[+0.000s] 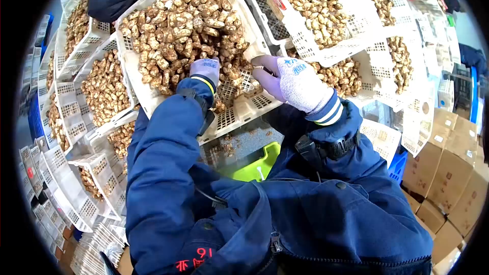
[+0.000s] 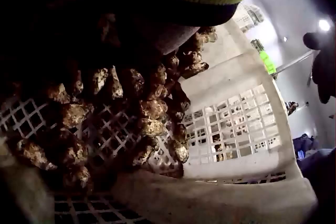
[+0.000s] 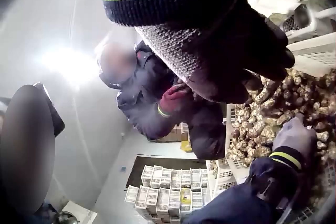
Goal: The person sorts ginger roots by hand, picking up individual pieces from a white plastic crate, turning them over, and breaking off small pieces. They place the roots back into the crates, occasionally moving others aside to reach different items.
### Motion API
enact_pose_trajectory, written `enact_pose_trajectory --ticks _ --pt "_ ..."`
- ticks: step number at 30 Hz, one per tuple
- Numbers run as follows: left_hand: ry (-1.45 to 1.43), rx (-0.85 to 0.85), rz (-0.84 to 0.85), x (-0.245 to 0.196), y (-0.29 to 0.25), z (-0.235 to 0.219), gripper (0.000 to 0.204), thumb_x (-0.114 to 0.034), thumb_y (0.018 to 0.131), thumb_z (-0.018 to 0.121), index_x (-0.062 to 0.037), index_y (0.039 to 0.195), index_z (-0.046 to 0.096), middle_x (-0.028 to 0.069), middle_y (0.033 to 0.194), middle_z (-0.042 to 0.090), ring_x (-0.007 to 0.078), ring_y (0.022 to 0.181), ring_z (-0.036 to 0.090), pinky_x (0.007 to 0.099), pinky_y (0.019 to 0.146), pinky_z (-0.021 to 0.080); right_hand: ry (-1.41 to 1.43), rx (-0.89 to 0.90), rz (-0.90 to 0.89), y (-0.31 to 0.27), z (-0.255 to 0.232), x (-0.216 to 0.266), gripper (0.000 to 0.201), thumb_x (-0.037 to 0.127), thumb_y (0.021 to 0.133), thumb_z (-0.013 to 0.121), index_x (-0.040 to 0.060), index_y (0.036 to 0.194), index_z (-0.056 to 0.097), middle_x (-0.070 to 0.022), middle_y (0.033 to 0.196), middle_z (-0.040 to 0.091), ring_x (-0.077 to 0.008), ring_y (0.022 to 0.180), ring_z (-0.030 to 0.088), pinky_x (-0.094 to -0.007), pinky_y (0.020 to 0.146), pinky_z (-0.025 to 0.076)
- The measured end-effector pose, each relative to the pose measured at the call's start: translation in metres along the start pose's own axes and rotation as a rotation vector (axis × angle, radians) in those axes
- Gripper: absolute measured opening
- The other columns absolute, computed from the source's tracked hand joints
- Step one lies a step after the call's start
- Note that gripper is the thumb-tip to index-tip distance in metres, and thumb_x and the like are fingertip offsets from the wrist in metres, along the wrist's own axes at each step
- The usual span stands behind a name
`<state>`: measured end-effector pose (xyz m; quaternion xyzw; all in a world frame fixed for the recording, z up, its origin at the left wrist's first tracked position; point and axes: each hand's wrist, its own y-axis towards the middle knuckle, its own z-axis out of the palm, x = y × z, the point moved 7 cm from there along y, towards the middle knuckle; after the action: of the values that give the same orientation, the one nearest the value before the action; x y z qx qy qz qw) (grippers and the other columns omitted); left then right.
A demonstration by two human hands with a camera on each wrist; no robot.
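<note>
A white perforated crate [image 1: 135, 79] holds a heap of brown-and-cream, knobbly mushroom-like pieces [image 1: 178, 25]. My gloved left hand [image 1: 205, 69] reaches down into the heap, its fingertips hidden among the pieces. At the crate's right side is my gloved right hand [image 1: 295, 79], thumb and forefinger apart and pointing in over the rim. In the right wrist view, the fingers [image 3: 268, 50] of that hand extend in dark shadow above the heap. Bare grid floor and scattered pieces [image 2: 152, 108] show near the crate's corner in the left wrist view.
More white crates [image 1: 104, 79] of similar pieces stand to the left, and others [image 1: 326, 15] to the right. Cardboard boxes [image 1: 453, 158] are stacked at far right. A lime-green bin [image 1: 260, 163] sits below the crate. Another person [image 3: 152, 87] in dark clothing and red gloves is opposite.
</note>
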<state>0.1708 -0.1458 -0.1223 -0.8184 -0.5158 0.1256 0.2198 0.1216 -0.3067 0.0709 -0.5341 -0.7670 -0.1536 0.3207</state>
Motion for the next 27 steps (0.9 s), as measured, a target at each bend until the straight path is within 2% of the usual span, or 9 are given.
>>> enact_pose_trajectory --ticks 5,9,13,15,18,19,23,25,27 --pt "-0.054 -0.002 -0.02 0.008 -0.002 0.006 0.024 -0.009 0.084 0.049 -0.0077 0.105 0.061 0.0123 0.097 0.069 0.0295 0.091 0.067 0.0435 0.073 0.053 0.017 0.012 0.027 0.002 0.008 0.001 0.026 0.026 0.091 0.053 0.0074 0.108 0.062 -0.0163 0.078 0.065 -0.0314 0.075 0.066 -0.0388 0.067 0.051" --pt "-0.075 0.279 -0.102 0.007 0.01 0.008 0.028 -0.014 0.085 0.054 -0.0061 0.109 0.067 0.0126 0.108 0.068 0.0275 0.101 0.065 0.0402 0.083 0.052 -0.028 0.036 0.095 0.007 0.007 0.006 0.026 0.024 0.088 0.055 0.0048 0.101 0.065 -0.0206 0.087 0.066 -0.0356 0.081 0.065 -0.0419 0.073 0.052" --pt "-0.135 0.26 -0.144 0.017 0.005 -0.001 0.028 -0.016 0.085 0.053 -0.0108 0.108 0.068 0.0127 0.111 0.066 0.0292 0.103 0.064 0.0405 0.084 0.052 -0.034 0.049 0.05 0.007 0.015 -0.003 0.028 0.026 0.09 0.054 0.0066 0.109 0.062 -0.0184 0.083 0.065 -0.0328 0.079 0.066 -0.0389 0.07 0.051" --pt "-0.225 0.116 -0.118 0.024 0.006 0.005 0.025 -0.02 0.084 0.057 -0.0154 0.104 0.071 0.0117 0.104 0.069 0.0289 0.097 0.066 0.0399 0.082 0.052 -0.032 0.027 0.032 0.007 0.013 -0.001 0.029 0.026 0.09 0.055 0.0061 0.111 0.062 -0.0185 0.084 0.066 -0.0329 0.08 0.066 -0.0385 0.07 0.051" --pt "-0.859 0.036 -0.11 0.041 -0.029 -0.011 0.033 -0.028 0.08 0.061 -0.0114 0.108 0.068 0.0145 0.097 0.07 0.0292 0.094 0.065 0.037 0.085 0.049 -0.012 0.039 0.065 0.008 0.01 0.004 0.03 0.026 0.09 0.056 0.0058 0.111 0.062 -0.0187 0.085 0.066 -0.0328 0.081 0.066 -0.0381 0.071 0.052" --pt "-0.976 0.056 -0.121 0.05 -0.033 -0.002 0.04 -0.031 0.078 0.066 -0.0137 0.114 0.066 0.0146 0.106 0.068 0.0263 0.099 0.064 0.035 0.088 0.048 -0.02 0.049 0.063 0.008 0.012 0.006 0.029 0.026 0.09 0.056 0.0057 0.111 0.062 -0.0186 0.085 0.066 -0.0327 0.081 0.066 -0.0381 0.071 0.052" --pt "-0.804 -0.201 -0.362 0.092 -0.075 -0.028 0.051 -0.032 0.082 0.065 -0.0105 0.128 0.056 0.0164 0.128 0.057 0.0311 0.112 0.058 0.0363 0.099 0.044 -0.017 0.044 0.086 0.008 0.013 0.005 0.03 0.029 0.089 0.055 0.0059 0.105 0.065 -0.0204 0.086 0.066 -0.0346 0.081 0.066 -0.0414 0.073 0.052" --pt "-0.813 -0.224 -0.395 0.087 -0.093 -0.048 0.051 -0.032 0.082 0.064 -0.0155 0.129 0.055 0.0156 0.124 0.06 0.0291 0.107 0.061 0.0376 0.095 0.046 -0.036 0.045 0.053 0.007 0.017 0.006 0.03 0.03 0.089 0.054 0.0061 0.103 0.065 -0.0196 0.085 0.067 -0.0344 0.08 0.066 -0.0418 0.072 0.052" --pt "-0.539 -0.222 -0.29 0.068 -0.084 -0.049 0.039 -0.032 0.083 0.063 -0.0161 0.12 0.062 0.0134 0.109 0.067 0.0275 0.094 0.066 0.0399 0.087 0.05 -0.059 0.044 0.013 0.007 0.019 0.007 0.028 0.027 0.09 0.055 0.005 0.105 0.064 -0.0195 0.083 0.066 -0.0347 0.079 0.066 -0.0408 0.07 0.052"
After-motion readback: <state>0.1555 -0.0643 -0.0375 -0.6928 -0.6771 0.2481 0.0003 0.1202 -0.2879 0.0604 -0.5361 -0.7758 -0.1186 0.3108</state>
